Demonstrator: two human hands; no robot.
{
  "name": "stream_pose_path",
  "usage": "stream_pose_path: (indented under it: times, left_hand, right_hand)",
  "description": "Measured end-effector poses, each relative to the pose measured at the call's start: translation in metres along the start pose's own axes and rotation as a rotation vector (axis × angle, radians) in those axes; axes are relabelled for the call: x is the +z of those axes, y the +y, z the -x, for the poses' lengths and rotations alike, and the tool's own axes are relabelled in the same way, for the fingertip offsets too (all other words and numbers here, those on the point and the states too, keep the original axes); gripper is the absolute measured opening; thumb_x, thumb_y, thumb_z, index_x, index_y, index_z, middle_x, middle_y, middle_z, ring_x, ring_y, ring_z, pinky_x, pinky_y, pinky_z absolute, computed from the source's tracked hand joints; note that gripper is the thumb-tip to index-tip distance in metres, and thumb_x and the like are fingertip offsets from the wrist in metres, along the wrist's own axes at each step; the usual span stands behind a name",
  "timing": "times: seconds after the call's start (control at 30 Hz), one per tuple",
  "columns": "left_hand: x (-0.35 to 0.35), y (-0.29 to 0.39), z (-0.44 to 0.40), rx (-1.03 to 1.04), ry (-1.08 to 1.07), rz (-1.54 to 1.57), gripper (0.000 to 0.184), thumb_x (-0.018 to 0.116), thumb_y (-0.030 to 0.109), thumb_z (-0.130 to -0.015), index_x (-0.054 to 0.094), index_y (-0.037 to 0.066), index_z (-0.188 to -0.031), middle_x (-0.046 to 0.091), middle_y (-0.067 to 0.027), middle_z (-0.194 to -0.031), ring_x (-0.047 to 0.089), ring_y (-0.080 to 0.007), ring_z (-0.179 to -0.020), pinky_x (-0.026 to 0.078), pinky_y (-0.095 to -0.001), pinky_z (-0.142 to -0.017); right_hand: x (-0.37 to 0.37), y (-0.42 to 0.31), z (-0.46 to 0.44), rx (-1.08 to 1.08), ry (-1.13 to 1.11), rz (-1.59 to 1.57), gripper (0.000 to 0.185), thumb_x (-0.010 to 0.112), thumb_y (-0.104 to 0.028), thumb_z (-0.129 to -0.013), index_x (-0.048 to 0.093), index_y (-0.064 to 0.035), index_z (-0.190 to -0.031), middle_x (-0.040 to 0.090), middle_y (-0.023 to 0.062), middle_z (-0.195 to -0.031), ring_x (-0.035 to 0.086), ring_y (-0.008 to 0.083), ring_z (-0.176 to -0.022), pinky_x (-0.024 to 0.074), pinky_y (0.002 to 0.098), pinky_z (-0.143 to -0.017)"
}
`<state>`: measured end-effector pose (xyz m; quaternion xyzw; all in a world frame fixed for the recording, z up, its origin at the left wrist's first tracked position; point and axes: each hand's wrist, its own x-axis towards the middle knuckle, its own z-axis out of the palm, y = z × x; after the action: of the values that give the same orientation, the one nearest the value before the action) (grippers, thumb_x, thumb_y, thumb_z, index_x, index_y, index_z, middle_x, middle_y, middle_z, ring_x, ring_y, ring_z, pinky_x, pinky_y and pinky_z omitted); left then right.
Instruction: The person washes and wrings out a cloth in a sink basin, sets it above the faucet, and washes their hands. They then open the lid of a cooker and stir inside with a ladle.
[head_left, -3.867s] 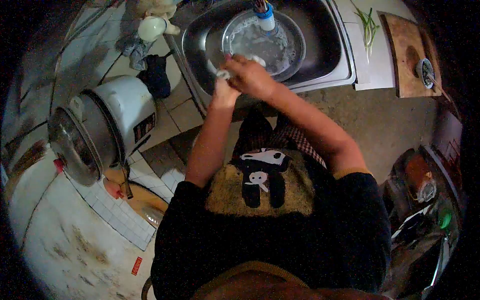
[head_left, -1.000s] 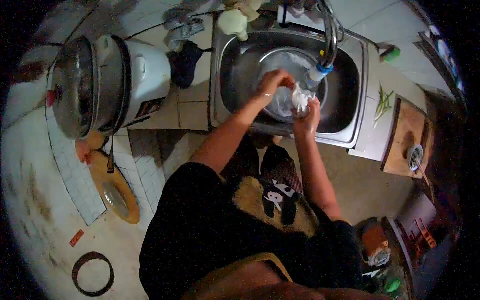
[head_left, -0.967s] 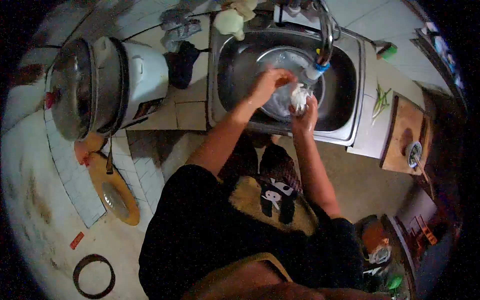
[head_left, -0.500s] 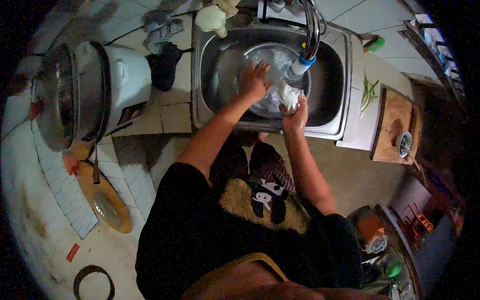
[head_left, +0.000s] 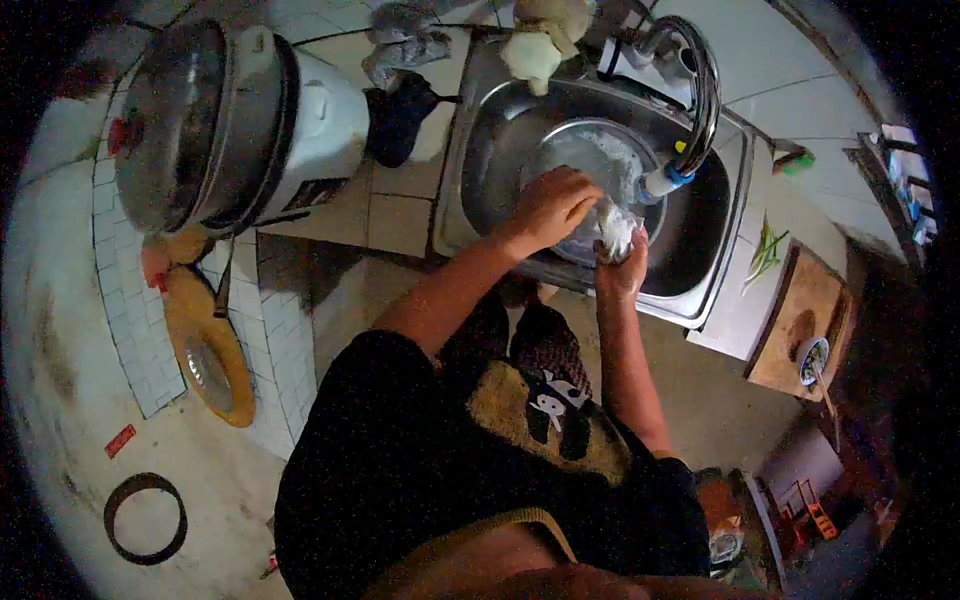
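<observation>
Dim kitchen here, pale tiled counter (head_left: pixel 410 220) running left from the sink (head_left: pixel 490 170). My right hand (head_left: pixel 623 268) is closed round a white, wet-looking bundle (head_left: pixel 617 230), held over the sink, close to its front rim; too blurry to say what it's made of. My left hand (head_left: pixel 553 208) is just to the left of that, also over the sink, fingers curled. Can't tell if they're pinching a bit of it or just next to it.

Under both hands there's a round metal bowl (head_left: pixel 590 124) sitting in the sink with sudsy water in it. Strips of bare metal show between it and the sink's left and right walls, so that's my elbow room. The tap (head_left: pixel 710 90) arches over from the back of the sink, its nozzle (head_left: pixel 665 182) near my right hand, so that side's tighter.

Left of the sink: a black cloth (head_left: pixel 400 118), then a bulky white cooker (head_left: pixel 330 115). Right of the sink: green onions (head_left: pixel 768 250), then a wooden board (head_left: pixel 790 325) with a small bowl (head_left: pixel 813 362) on it. Brownish floor (head_left: pixel 695 395) shows in front of the sink, to the right of my legs.
</observation>
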<state>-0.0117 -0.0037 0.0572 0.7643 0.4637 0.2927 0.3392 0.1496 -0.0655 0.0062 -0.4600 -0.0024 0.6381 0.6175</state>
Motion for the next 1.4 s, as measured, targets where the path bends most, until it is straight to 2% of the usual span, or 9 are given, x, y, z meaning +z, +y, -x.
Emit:
stream_pose_path:
  times: [0.1, 0.2, 0.37, 0.5, 1.0, 1.17, 1.27, 1.33, 1.4]
  left_hand:
    - [0.017, -0.070, 0.032, 0.253, -0.073, -0.415, 0.019, 0.060, 0.008, -0.069, 0.061, 0.007, -0.088, 0.059, -0.0097, -0.090, 0.053, -0.0297, -0.088, 0.042, -0.0422, -0.078]
    - [-0.039, -0.064, 0.022, -0.164, 0.265, -0.590, 0.019, 0.057, 0.007, -0.072, 0.061, 0.006, -0.091, 0.058, -0.0086, -0.096, 0.050, -0.0309, -0.093, 0.039, -0.0421, -0.085]
    - [-0.111, -0.090, 0.000, -0.228, 0.612, -1.108, 0.039, 0.055, 0.010, -0.075, 0.053, 0.002, -0.113, 0.046, -0.0154, -0.118, 0.046, -0.0327, -0.095, 0.038, -0.0440, -0.082]
    - [-0.117, -0.160, -0.003, -0.538, 0.346, -1.161, 0.036, 0.055, 0.011, -0.075, 0.054, -0.001, -0.109, 0.057, -0.0156, -0.098, 0.048, -0.0335, -0.097, 0.042, -0.0402, -0.079]
    - [-0.147, -0.169, -0.021, -0.337, 0.077, -1.084, 0.017, 0.053, 0.011, -0.073, 0.066, 0.003, -0.080, 0.064, -0.0113, -0.074, 0.064, -0.0282, -0.071, 0.051, -0.0425, -0.064]
    - [-0.148, -0.160, -0.025, -0.287, -0.164, -1.235, 0.015, 0.055, 0.011, -0.073, 0.068, 0.010, -0.079, 0.066, -0.0080, -0.083, 0.063, -0.0252, -0.073, 0.049, -0.0426, -0.062]
    - [-0.140, -0.169, -0.032, -0.576, -0.150, -1.063, 0.019, 0.051, 0.013, -0.078, 0.067, 0.010, -0.088, 0.063, -0.0096, -0.093, 0.057, -0.0257, -0.091, 0.042, -0.0458, -0.078]
    - [-0.119, -0.181, -0.026, -0.342, 0.332, -1.321, 0.023, 0.050, 0.015, -0.079, 0.064, 0.005, -0.094, 0.059, -0.0131, -0.099, 0.048, -0.0306, -0.102, 0.038, -0.0506, -0.082]
    - [-0.113, -0.150, -0.036, -0.455, 0.060, -1.053, 0.026, 0.052, 0.017, -0.079, 0.063, 0.004, -0.099, 0.058, -0.0156, -0.103, 0.047, -0.0345, -0.106, 0.036, -0.0575, -0.083]
  right_hand:
    - [0.006, -0.001, 0.003, -0.008, -0.060, 0.066, 0.029, 0.053, -0.030, -0.081, 0.049, -0.0121, -0.104, 0.057, 0.0028, -0.093, 0.057, 0.0183, -0.080, 0.0456, 0.0317, -0.060]
    - [0.013, -0.002, 0.001, 0.022, 0.029, 0.081, 0.030, 0.056, -0.030, -0.079, 0.049, -0.0138, -0.103, 0.054, 0.0024, -0.098, 0.054, 0.0194, -0.084, 0.0444, 0.0347, -0.064]
    - [0.022, 0.004, 0.000, 0.050, 0.003, 0.031, 0.029, 0.058, -0.031, -0.078, 0.049, -0.0127, -0.099, 0.052, 0.0020, -0.092, 0.053, 0.0189, -0.082, 0.0440, 0.0338, -0.064]
    - [0.033, 0.007, 0.005, 0.049, -0.046, 0.069, 0.026, 0.052, -0.028, -0.082, 0.047, -0.0147, -0.104, 0.054, 0.0011, -0.096, 0.053, 0.0180, -0.081, 0.0420, 0.0337, -0.060]
    - [0.044, 0.021, 0.009, 0.081, -0.124, 0.141, 0.030, 0.053, -0.035, -0.081, 0.048, -0.0153, -0.103, 0.051, 0.0011, -0.099, 0.050, 0.0193, -0.089, 0.0423, 0.0376, -0.067]
    - [0.046, 0.022, 0.017, 0.098, -0.086, 0.099, 0.027, 0.052, -0.032, -0.083, 0.048, -0.0152, -0.103, 0.051, 0.0005, -0.101, 0.049, 0.0196, -0.088, 0.0396, 0.0383, -0.067]
    - [0.044, 0.024, 0.025, 0.082, -0.104, 0.140, 0.027, 0.051, -0.033, -0.083, 0.048, -0.0154, -0.104, 0.051, 0.0006, -0.101, 0.049, 0.0200, -0.087, 0.0401, 0.0398, -0.069]
    - [0.029, 0.036, 0.010, 0.136, -0.059, 0.007, 0.027, 0.051, -0.034, -0.084, 0.048, -0.0142, -0.102, 0.052, 0.0023, -0.100, 0.050, 0.0199, -0.087, 0.0422, 0.0380, -0.065]
    - [0.014, 0.044, -0.008, 0.080, -0.103, 0.094, 0.030, 0.048, -0.034, -0.086, 0.049, -0.0110, -0.104, 0.053, 0.0037, -0.098, 0.052, 0.0194, -0.081, 0.0426, 0.0329, -0.061]
